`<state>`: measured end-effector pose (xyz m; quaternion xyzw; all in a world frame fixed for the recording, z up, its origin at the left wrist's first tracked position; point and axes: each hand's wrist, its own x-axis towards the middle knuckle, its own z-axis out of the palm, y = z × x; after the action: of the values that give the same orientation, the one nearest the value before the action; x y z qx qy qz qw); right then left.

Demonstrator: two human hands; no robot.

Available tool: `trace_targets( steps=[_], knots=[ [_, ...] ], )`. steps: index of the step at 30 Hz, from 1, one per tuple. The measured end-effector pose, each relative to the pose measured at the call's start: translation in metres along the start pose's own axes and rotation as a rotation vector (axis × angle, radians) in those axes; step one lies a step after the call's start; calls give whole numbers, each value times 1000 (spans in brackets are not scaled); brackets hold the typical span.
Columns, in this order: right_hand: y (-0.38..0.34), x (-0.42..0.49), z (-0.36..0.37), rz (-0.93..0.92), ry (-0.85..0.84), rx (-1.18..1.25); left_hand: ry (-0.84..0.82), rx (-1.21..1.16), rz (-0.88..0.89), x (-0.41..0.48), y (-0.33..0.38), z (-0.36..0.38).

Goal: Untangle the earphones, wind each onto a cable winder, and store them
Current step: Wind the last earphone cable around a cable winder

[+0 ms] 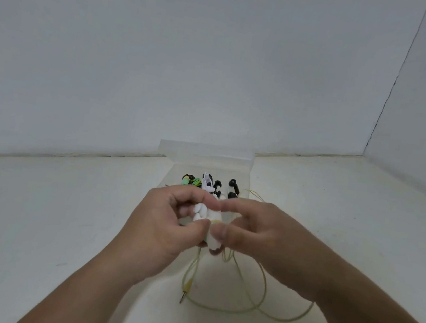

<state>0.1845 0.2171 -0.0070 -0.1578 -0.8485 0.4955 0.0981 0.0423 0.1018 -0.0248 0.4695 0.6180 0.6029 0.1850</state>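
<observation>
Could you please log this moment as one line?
left hand: grips white winder | right hand: pinches yellow cable | plug: on table | clear box: wound earphones inside

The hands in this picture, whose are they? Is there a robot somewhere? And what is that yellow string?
No robot here. These are a person's two hands, seen by a camera worn on their head. It looks forward and down, so you see what they see. The left hand curls round a small white cable winder. The right hand seems to pinch the yellow-green earphone cable against it. The rest of the cable hangs in loose loops onto the white table, with its plug at the end. Behind the hands sits a clear box holding more earphones, green, white and black.
</observation>
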Motion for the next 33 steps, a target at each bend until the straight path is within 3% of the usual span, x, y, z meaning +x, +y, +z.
trace_targets(
  steps=[7, 12, 20, 29, 33],
  knots=[
    [2, 2, -9, 89, 248, 74, -77, -6, -2, -1, -2, 1],
    [0, 5, -1, 106, 277, 311, -154, -115, -6, -2, -3, 4],
    [2, 8, 5, 39, 407, 312, -156, -135, -23, -3, -7, 7],
    [6, 9, 0, 89, 315, 728, -191, -499, -195, 3, -11, 1],
    [6, 10, -1, 72, 304, 781, -258, -723, -283, 3, -10, -3]
  ],
)
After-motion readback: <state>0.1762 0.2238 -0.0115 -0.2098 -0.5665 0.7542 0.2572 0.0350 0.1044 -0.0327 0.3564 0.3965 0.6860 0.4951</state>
